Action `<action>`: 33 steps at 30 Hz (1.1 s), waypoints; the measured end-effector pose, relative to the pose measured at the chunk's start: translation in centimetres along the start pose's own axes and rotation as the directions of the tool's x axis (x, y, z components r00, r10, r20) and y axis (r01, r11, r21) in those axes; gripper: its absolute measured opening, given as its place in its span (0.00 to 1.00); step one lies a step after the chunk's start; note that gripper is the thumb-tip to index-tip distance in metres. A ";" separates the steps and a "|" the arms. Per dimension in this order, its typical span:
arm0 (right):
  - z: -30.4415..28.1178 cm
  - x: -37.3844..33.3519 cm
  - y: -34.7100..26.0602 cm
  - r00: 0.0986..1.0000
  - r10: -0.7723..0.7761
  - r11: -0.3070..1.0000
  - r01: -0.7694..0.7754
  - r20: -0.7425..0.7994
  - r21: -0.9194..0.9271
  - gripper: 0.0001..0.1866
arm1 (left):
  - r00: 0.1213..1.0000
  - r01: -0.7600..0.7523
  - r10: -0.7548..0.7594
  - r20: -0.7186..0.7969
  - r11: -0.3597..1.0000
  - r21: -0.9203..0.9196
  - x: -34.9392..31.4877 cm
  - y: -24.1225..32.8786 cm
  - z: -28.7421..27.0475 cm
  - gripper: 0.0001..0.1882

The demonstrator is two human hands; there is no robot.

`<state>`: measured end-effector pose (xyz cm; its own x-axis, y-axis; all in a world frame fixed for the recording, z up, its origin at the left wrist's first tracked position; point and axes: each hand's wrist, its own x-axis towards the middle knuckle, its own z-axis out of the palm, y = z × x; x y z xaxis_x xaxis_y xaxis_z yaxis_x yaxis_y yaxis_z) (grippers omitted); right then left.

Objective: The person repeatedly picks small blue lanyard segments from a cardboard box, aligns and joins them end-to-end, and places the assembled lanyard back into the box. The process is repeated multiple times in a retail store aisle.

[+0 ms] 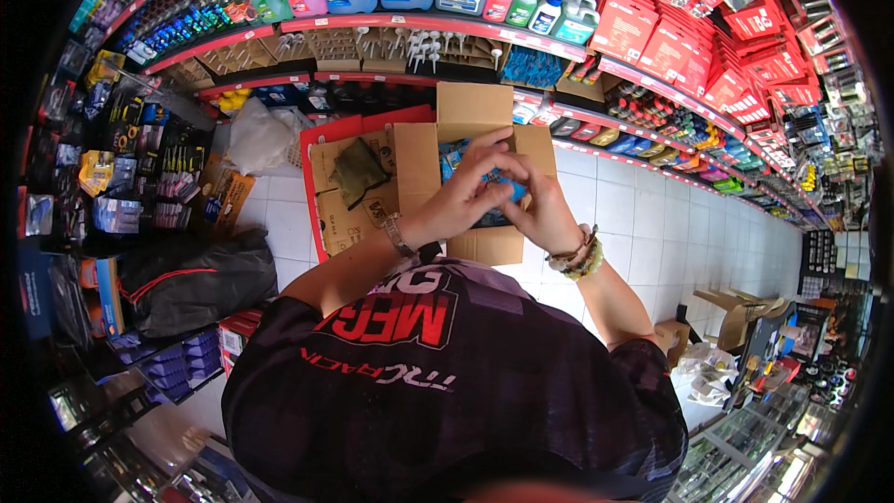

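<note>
Blue packet (498,188) sits between both my hands, just above the open top of a brown cardboard box (470,116) on the white tiled floor (643,224). My left hand (466,191) grasps its left side, fingers curled over it; my right hand (540,210) pinches its right edge. Red shelves (652,84) of goods curve behind

White tiled floor (643,224) carries an open cardboard box (470,116), a flattened carton with red edging (326,177) beside it, a black bag (191,284) to the left, and smaller cartons (736,312) far right.
</note>
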<state>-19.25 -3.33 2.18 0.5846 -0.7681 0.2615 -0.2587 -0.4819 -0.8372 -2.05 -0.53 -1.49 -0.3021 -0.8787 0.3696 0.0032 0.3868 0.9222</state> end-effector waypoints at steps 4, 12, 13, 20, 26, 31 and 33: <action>-1.2 0.1 0.0 0.945 0.325 0.924 -0.327 0.043 0.197 0.14 | 0.990 0.096 -0.080 0.115 0.985 -0.142 -0.3 0.0 0.3 0.36; -5.1 -2.3 -0.1 0.944 0.319 0.841 -0.324 0.086 0.433 0.12 | 0.812 0.279 -0.421 0.404 0.889 0.365 1.2 0.9 -1.0 0.16; -5.4 -2.7 -0.2 0.943 0.316 0.829 -0.329 0.106 0.452 0.12 | 0.839 0.287 -0.357 0.410 0.932 0.223 1.4 1.1 -1.0 0.15; -8.8 -3.3 -1.9 0.900 0.310 0.836 -0.411 0.305 0.363 0.17 | 0.738 0.255 -0.283 0.613 0.957 0.135 3.5 3.1 -1.5 0.15; -7.1 -2.8 -3.0 0.662 0.235 0.941 -0.340 0.712 0.006 0.18 | 0.599 0.078 -0.235 0.765 0.968 0.237 5.2 6.1 -0.7 0.16; -6.6 -3.3 -3.2 0.788 0.165 0.961 -0.264 0.593 0.083 0.14 | 0.603 0.094 -0.283 0.746 0.954 0.285 5.3 8.0 -2.1 0.16; -6.5 -3.3 -3.6 0.800 0.162 0.973 -0.225 0.578 0.039 0.13 | 0.633 0.090 -0.267 0.726 0.958 0.273 4.8 8.1 -2.3 0.16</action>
<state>-25.22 -1.77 7.46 0.8700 -0.4489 -0.2038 -0.3533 -0.2795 -0.8928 -1.26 -2.23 7.98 -0.8847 -0.4564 -0.0951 -0.2848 0.3675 0.8853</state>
